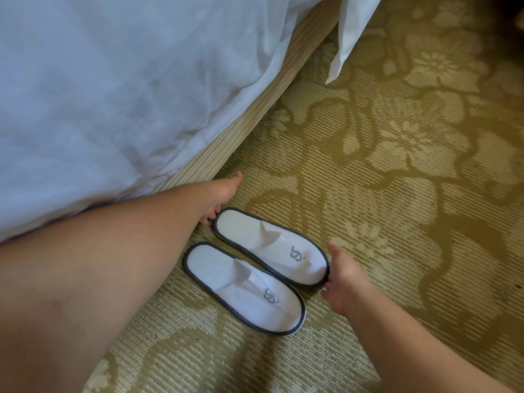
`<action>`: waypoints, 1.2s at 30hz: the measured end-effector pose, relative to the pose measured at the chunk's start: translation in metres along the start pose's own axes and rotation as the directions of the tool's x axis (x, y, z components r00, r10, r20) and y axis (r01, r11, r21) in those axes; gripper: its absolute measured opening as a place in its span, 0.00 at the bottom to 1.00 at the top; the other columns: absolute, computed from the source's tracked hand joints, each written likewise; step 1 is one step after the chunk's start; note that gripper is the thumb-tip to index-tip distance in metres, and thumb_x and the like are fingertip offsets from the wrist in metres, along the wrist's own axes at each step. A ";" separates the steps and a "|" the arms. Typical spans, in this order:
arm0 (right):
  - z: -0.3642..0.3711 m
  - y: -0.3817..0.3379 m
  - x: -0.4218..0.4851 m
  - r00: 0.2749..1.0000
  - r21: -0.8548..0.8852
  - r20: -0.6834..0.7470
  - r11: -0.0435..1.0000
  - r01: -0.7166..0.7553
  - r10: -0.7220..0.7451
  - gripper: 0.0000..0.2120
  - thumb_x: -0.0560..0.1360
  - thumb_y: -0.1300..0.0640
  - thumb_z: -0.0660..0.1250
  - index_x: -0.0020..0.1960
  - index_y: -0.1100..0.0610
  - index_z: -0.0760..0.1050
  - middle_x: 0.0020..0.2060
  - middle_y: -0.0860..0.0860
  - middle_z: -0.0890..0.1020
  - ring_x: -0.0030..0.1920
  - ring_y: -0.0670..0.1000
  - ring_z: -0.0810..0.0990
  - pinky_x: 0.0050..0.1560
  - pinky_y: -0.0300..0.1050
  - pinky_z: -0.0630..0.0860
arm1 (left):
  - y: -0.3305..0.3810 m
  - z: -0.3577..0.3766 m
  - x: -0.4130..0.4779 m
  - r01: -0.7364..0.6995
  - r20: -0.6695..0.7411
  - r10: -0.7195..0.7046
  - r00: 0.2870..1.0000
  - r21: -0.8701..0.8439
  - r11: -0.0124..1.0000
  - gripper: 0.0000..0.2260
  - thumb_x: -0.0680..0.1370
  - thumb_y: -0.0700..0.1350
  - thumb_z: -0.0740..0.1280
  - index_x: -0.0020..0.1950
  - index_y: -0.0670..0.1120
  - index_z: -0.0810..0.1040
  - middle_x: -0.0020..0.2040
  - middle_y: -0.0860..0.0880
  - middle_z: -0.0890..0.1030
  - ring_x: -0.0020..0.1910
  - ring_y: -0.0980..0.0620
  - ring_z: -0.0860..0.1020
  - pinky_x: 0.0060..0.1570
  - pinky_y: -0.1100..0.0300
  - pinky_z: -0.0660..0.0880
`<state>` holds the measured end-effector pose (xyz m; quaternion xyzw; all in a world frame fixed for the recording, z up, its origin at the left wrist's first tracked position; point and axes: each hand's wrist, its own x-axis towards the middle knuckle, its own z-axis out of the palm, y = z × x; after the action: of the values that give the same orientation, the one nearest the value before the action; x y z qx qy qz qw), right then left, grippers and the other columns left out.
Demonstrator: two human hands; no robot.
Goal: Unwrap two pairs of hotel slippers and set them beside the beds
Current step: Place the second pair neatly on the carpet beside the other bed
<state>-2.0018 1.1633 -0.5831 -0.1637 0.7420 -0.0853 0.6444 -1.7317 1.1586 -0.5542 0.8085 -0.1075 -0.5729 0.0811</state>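
Looking down at a floral carpet (pixel 397 222) filling the right and lower parts of the frame. Finding both slippers unwrapped at lower centre, lying soles down, side by side and nearly touching along their long edges. Pointing heels to the upper left toward the bed, toes to the lower right. Noting white fabric, dark edging and a grey logo on each vamp.

Reaching in from the lower left with the left hand (pixel 219 194), setting bent fingertips against the heel rim of the upper slipper (pixel 269 248), with the thumb spread away toward the bed base (pixel 283 89). Not being able to tell whether grasping or only touching, owing to fingers mostly hidden behind the hand.

Reaching in from the lower right with the right hand (pixel 344 279), resting loosely bent fingertips on the toe rim of the same slipper, with the thumb raised and apart from it; released, not grasping.

Leaving the lower slipper (pixel 246 287) untouched, just below and left of the upper one, near the left forearm.

Seeing at upper left a white bedsheet (pixel 113 80) hanging over the striped beige bed base, running diagonally from left centre to top centre. Seeing at top centre a white pillowcase corner (pixel 348 32) hanging down in front of the carpet
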 end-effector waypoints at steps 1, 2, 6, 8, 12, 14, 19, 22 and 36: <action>0.000 0.000 0.000 1.000 0.001 0.000 1.000 -0.002 0.002 0.29 0.78 0.40 0.63 0.71 0.57 0.67 0.68 0.56 0.74 0.65 0.57 0.72 0.53 0.50 0.65 | 0.000 0.000 0.001 0.001 -0.001 -0.001 1.000 0.000 1.000 0.48 0.71 0.77 0.48 0.80 0.45 0.52 0.77 0.37 0.61 0.75 0.39 0.62 0.72 0.40 0.59; 0.000 0.000 0.000 1.000 0.002 0.001 1.000 -0.004 0.004 0.29 0.78 0.40 0.63 0.71 0.57 0.67 0.68 0.56 0.74 0.66 0.57 0.72 0.53 0.50 0.65 | 0.000 0.000 0.002 0.002 -0.002 -0.002 1.000 0.000 1.000 0.48 0.71 0.77 0.48 0.80 0.45 0.52 0.77 0.37 0.61 0.75 0.39 0.62 0.72 0.39 0.59; -0.001 0.000 0.002 1.000 0.005 -0.012 1.000 -0.003 0.003 0.29 0.78 0.40 0.63 0.71 0.57 0.67 0.68 0.57 0.73 0.67 0.58 0.71 0.60 0.53 0.66 | 0.000 0.000 0.003 0.013 0.001 -0.013 1.000 0.008 1.000 0.48 0.71 0.77 0.48 0.80 0.44 0.52 0.77 0.37 0.61 0.75 0.38 0.62 0.73 0.38 0.58; -0.001 0.000 0.001 1.000 0.010 -0.018 1.000 0.004 -0.004 0.28 0.78 0.40 0.63 0.70 0.57 0.68 0.67 0.57 0.73 0.63 0.57 0.73 0.62 0.54 0.67 | 0.000 0.000 0.003 0.013 0.000 -0.013 1.000 0.017 1.000 0.47 0.71 0.77 0.48 0.80 0.45 0.52 0.77 0.37 0.61 0.75 0.37 0.61 0.72 0.36 0.57; -0.001 -0.001 -0.002 1.000 0.017 -0.015 1.000 0.012 -0.012 0.27 0.78 0.41 0.62 0.73 0.52 0.66 0.69 0.56 0.72 0.49 0.56 0.74 0.56 0.53 0.66 | -0.002 0.000 0.001 0.009 -0.004 -0.008 1.000 0.025 1.000 0.45 0.72 0.76 0.47 0.80 0.49 0.50 0.77 0.37 0.60 0.75 0.36 0.59 0.72 0.34 0.55; -0.003 0.000 -0.004 1.000 0.016 -0.015 1.000 0.013 -0.012 0.28 0.78 0.40 0.61 0.74 0.51 0.64 0.71 0.56 0.71 0.52 0.56 0.74 0.59 0.54 0.67 | -0.003 0.000 0.000 0.009 -0.017 -0.009 1.000 0.035 0.999 0.44 0.73 0.76 0.48 0.80 0.50 0.50 0.78 0.37 0.59 0.76 0.37 0.59 0.72 0.35 0.55; -0.008 0.010 -0.007 1.000 0.026 0.011 1.000 0.006 -0.006 0.22 0.79 0.40 0.61 0.61 0.56 0.73 0.61 0.56 0.76 0.46 0.56 0.76 0.57 0.55 0.69 | -0.012 0.001 -0.005 0.030 -0.018 -0.029 0.999 0.089 0.996 0.43 0.73 0.75 0.47 0.80 0.49 0.49 0.78 0.37 0.59 0.76 0.37 0.58 0.73 0.35 0.54; -0.009 0.020 -0.013 0.999 0.023 0.026 1.000 -0.018 0.018 0.25 0.79 0.39 0.60 0.68 0.55 0.69 0.59 0.59 0.78 0.41 0.53 0.76 0.52 0.53 0.70 | -0.019 0.000 -0.009 0.065 -0.008 -0.065 0.998 0.127 0.990 0.45 0.72 0.77 0.46 0.80 0.49 0.47 0.78 0.36 0.58 0.76 0.35 0.58 0.72 0.35 0.55; -0.004 0.051 -0.030 0.994 -0.048 0.049 0.994 -0.096 0.098 0.35 0.79 0.37 0.57 0.78 0.54 0.54 0.77 0.58 0.59 0.75 0.61 0.60 0.71 0.64 0.59 | -0.060 0.000 -0.010 0.169 0.034 -0.177 0.984 0.168 0.971 0.48 0.70 0.78 0.49 0.81 0.48 0.47 0.79 0.39 0.55 0.77 0.36 0.56 0.73 0.37 0.55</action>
<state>-2.0085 1.2209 -0.5714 -0.1442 0.7341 -0.0327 0.6627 -1.7304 1.2188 -0.5606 0.8045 -0.0853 -0.5866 -0.0387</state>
